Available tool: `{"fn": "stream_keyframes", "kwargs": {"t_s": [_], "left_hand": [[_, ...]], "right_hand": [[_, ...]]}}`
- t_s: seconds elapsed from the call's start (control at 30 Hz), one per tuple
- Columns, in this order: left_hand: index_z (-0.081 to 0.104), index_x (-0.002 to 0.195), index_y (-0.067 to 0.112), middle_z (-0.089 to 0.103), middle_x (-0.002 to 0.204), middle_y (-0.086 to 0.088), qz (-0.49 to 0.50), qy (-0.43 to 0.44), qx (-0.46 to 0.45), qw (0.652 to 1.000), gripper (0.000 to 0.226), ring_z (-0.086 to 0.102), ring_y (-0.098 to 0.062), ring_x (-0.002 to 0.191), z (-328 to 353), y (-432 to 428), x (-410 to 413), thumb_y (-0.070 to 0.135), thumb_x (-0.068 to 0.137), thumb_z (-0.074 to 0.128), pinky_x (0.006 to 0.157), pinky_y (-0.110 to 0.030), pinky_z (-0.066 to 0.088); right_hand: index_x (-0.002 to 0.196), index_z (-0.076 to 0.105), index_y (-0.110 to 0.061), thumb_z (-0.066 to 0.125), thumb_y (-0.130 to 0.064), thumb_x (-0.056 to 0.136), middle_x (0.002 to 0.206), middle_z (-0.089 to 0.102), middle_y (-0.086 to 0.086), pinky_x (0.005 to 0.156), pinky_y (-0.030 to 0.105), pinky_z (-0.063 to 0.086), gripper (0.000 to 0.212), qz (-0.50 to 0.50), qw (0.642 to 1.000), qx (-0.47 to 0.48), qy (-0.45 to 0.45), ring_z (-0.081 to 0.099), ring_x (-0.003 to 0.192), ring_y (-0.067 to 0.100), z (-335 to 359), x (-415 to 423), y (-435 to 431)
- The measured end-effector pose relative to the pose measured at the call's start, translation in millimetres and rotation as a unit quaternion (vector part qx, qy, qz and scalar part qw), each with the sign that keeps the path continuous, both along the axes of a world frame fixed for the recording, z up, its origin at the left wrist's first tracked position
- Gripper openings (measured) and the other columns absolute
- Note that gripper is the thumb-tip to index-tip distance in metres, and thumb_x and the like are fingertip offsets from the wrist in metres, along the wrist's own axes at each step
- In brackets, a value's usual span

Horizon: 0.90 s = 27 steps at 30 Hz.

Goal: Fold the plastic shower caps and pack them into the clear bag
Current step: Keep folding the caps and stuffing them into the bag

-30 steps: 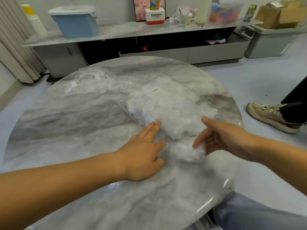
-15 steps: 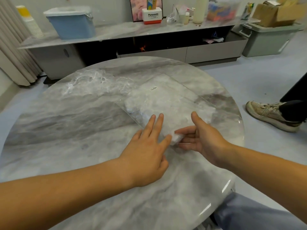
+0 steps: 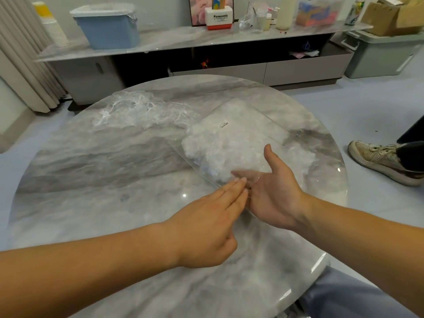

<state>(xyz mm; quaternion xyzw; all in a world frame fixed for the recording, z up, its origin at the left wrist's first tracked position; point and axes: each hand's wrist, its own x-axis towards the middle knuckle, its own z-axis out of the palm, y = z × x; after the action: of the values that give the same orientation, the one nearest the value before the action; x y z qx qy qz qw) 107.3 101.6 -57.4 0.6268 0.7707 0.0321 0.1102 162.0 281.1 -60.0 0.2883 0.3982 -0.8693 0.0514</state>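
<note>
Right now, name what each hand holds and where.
Nothing gripped: right hand open, fingers inside the clear bag at its mouth; left hand touches that edge.

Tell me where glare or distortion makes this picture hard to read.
Head view: small glints on the table, strongest at its right rim; the clear bag nearly vanishes against the marble, fingers of the right hand hazy through it; wide-angle lens bows the shelf.

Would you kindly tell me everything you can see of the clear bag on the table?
The clear bag is a rectangular pouch of thin, glossy transparent film, bulging with crumpled whitish shower caps and bearing a small barcode label near its far end. It lies at an angle on the marble table, right of centre. The right hand has fingers inside its near mouth; the left hand touches that edge with straight fingers.
</note>
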Motion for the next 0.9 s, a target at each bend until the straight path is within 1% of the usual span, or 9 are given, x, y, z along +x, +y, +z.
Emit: {"fn": "stream_keyframes", "kwargs": {"t_s": [0.17, 0.27, 0.4, 0.5, 0.57, 0.63, 0.7, 0.83, 0.9], "left_hand": [[0.006, 0.161, 0.011, -0.007, 0.168, -0.009, -0.009, 0.034, 0.017, 0.999, 0.077, -0.007, -0.018, 0.155, -6, -10, -7, 0.037, 0.093, 0.032, 0.122, -0.025, -0.002], [0.009, 0.161, 0.012, -0.005, 0.168, -0.010, -0.010, 0.052, 0.024, 0.998, 0.076, -0.004, -0.020, 0.156, -6, -12, -10, 0.036, 0.095, 0.037, 0.120, -0.026, -0.003], [0.010, 0.161, 0.020, -0.007, 0.168, -0.011, -0.009, 0.061, 0.030, 0.998, 0.075, -0.004, -0.022, 0.156, -6, -10, -10, 0.036, 0.095, 0.041, 0.120, -0.027, -0.001], [0.012, 0.160, 0.030, -0.009, 0.169, -0.009, -0.025, 0.048, 0.033, 0.998, 0.072, -0.004, -0.022, 0.156, -6, -12, -11, 0.038, 0.095, 0.041, 0.120, -0.029, 0.002], [0.009, 0.159, 0.037, -0.009, 0.169, -0.003, -0.026, 0.021, 0.042, 0.999, 0.071, -0.004, -0.016, 0.156, -1, -17, -13, 0.042, 0.095, 0.039, 0.120, -0.027, 0.005], [0.007, 0.158, 0.040, -0.004, 0.169, 0.005, 0.017, -0.025, 0.066, 0.997, 0.070, 0.000, -0.009, 0.154, 6, -26, -23, 0.051, 0.094, 0.033, 0.122, -0.025, 0.009], [0.013, 0.158, 0.038, 0.005, 0.168, 0.011, 0.108, -0.076, 0.089, 0.987, 0.069, 0.007, -0.005, 0.153, 11, -39, -43, 0.058, 0.094, 0.030, 0.123, -0.024, 0.012], [0.033, 0.155, 0.027, 0.031, 0.161, 0.006, 0.304, -0.137, 0.064, 0.941, 0.065, 0.027, -0.014, 0.149, 10, -68, -115, 0.062, 0.100, 0.034, 0.120, -0.028, 0.020], [0.036, 0.154, 0.022, 0.033, 0.161, 0.000, 0.381, -0.150, 0.039, 0.912, 0.063, 0.030, -0.019, 0.148, 6, -87, -156, 0.057, 0.101, 0.035, 0.119, -0.032, 0.021]], "right_hand": [[0.126, 0.064, -0.002, 0.048, -0.071, 0.090, 0.104, 0.075, 0.019, 0.105, 0.040, 0.047, 0.080, 0.005, 0.999, 0.051, -0.004, 0.067, 0.109, 0.033, -1, 1, -6], [0.126, 0.064, -0.005, 0.060, -0.063, 0.089, 0.115, 0.070, 0.025, 0.110, 0.042, 0.045, 0.069, -0.034, 0.997, 0.065, -0.008, 0.066, 0.111, 0.032, 0, 8, -6], [0.124, 0.064, -0.014, 0.072, -0.059, 0.081, 0.132, 0.062, 0.025, 0.117, 0.041, 0.040, 0.063, -0.030, 0.994, 0.097, -0.031, 0.059, 0.127, 0.030, 2, 27, -6], [0.123, 0.065, -0.015, 0.067, -0.062, 0.081, 0.127, 0.065, 0.024, 0.111, 0.045, 0.046, 0.063, -0.011, 0.985, 0.156, -0.074, 0.062, 0.123, 0.033, 15, 45, -2], [0.119, 0.064, -0.010, 0.059, -0.067, 0.085, 0.114, 0.071, 0.023, 0.093, 0.048, 0.057, 0.067, 0.047, 0.965, 0.228, -0.120, 0.071, 0.106, 0.037, 30, 53, 5], [0.108, 0.063, -0.004, 0.047, -0.069, 0.092, 0.094, 0.076, 0.022, 0.072, 0.044, 0.059, 0.069, 0.104, 0.933, 0.311, -0.148, 0.075, 0.084, 0.039, 49, 50, 9], [0.099, 0.063, -0.001, 0.040, -0.066, 0.096, 0.083, 0.075, 0.022, 0.063, 0.040, 0.054, 0.069, 0.132, 0.913, 0.366, -0.127, 0.073, 0.072, 0.038, 66, 38, 8], [0.095, 0.065, 0.001, 0.041, -0.050, 0.104, 0.085, 0.073, 0.024, 0.060, 0.040, 0.055, 0.057, 0.146, 0.920, 0.362, -0.023, 0.072, 0.073, 0.037, 80, -15, -17], [0.098, 0.068, -0.001, 0.046, -0.043, 0.105, 0.094, 0.074, 0.022, 0.065, 0.043, 0.060, 0.048, 0.165, 0.907, 0.387, 0.008, 0.072, 0.080, 0.031, 74, -57, -35]]}}
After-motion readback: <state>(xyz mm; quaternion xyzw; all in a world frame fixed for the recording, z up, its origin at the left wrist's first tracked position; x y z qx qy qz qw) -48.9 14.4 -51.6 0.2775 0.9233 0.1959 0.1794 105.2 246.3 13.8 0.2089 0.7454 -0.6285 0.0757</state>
